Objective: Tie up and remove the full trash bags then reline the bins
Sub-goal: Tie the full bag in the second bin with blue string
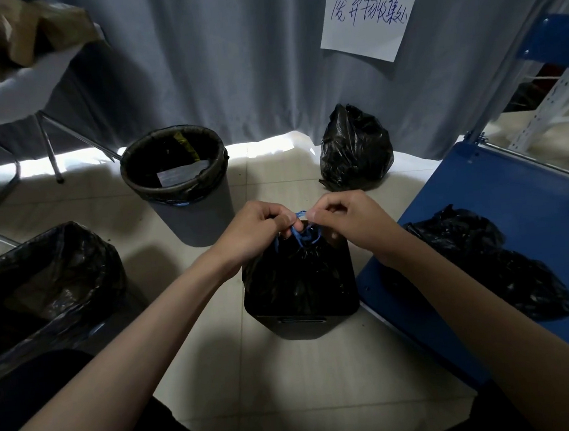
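A small square black bin [306,320] stands on the floor in front of me with a black trash bag [298,276] gathered shut inside it. Blue drawstrings [304,236] rise from the bag's neck. My left hand [257,229] and my right hand [348,218] meet just above the bag, and each pinches a piece of the blue drawstring. A round grey bin [193,213] with a black liner and some rubbish stands behind. A tied black bag [354,149] sits on the floor at the back right.
A large bin lined in black [42,291] stands at my left. A blue platform [503,216] at the right carries loose black bags [496,258]. A grey curtain with a paper sign [369,17] closes the back. A folding table [8,98] stands at the far left.
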Demonstrator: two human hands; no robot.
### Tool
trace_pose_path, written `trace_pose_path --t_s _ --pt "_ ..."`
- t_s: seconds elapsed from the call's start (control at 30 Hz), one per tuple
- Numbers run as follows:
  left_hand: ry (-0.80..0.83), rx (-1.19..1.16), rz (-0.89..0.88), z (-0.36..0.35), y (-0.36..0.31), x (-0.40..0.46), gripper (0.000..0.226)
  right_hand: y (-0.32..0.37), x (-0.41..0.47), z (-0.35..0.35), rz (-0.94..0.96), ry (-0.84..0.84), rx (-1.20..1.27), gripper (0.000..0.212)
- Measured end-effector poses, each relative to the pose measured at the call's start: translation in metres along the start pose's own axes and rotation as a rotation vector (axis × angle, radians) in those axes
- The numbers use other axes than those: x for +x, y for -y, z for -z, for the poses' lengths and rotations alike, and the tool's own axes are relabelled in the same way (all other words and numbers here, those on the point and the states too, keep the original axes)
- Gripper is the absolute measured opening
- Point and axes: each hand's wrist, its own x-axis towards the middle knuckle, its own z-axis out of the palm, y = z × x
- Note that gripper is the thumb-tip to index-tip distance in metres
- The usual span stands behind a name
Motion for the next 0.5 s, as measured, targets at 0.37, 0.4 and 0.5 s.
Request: trace_pose_path --t_s 0.37,0.4,0.5 --pt "0.011 -0.022 0.044 0.0004 -0.002 0.0005 0.03 -0.0011 0.0009 -0.0075 0.231 -0.153 -0.238 0.019" --pt "0.011 -0.026 0.046 0.0006 -0.0017 0.0008 0.03 -0.0011 0.0013 -0.0079 0.256 -0.156 -0.249 0.022" --pt "0.012 -0.036 0.043 0.0008 -0.0009 0.0014 0.031 -0.0009 0.0021 -0.0081 0.273 -0.163 -0.252 0.021"
